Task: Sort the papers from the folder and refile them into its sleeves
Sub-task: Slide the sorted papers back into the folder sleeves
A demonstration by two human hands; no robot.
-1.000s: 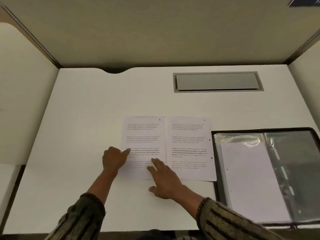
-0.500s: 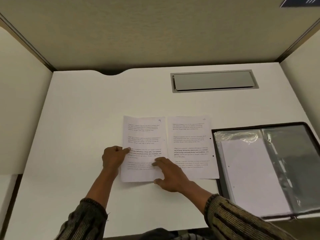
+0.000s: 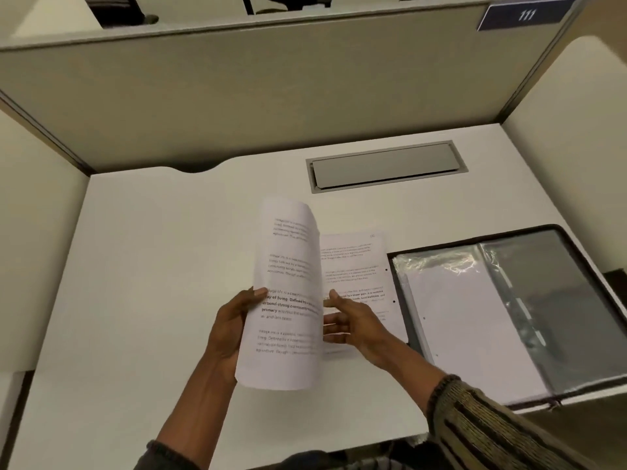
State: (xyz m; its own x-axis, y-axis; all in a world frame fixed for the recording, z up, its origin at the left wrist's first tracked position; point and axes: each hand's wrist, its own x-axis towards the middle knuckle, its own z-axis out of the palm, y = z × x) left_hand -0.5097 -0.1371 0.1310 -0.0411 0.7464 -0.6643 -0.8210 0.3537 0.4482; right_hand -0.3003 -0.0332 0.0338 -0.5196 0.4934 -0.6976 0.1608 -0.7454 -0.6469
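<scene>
A printed sheet (image 3: pixel 286 293) is lifted off the white desk and curls over at its top. My left hand (image 3: pixel 230 329) grips its left edge, thumb on the printed face. My right hand (image 3: pixel 353 322) is beside the sheet's right edge with fingers spread and relaxed; whether it touches the sheet I cannot tell. A second printed sheet (image 3: pixel 356 266) lies flat on the desk behind it, partly hidden. To the right lies the open black folder (image 3: pixel 573 252) with clear sleeves (image 3: pixel 441 266); a blank white page (image 3: pixel 468 327) shows in the left sleeve.
A grey cable hatch (image 3: pixel 385 166) is set into the desk (image 3: pixel 152 266) at the back. Beige partition walls (image 3: pixel 237 96) close the desk on three sides. A dark sign reading 111 (image 3: pixel 526 15) sits at the top right.
The left sheet has been raised off the desk and now curls in my left hand. My right hand has left the sheet's lower corner and opened. The view has tilted upward.
</scene>
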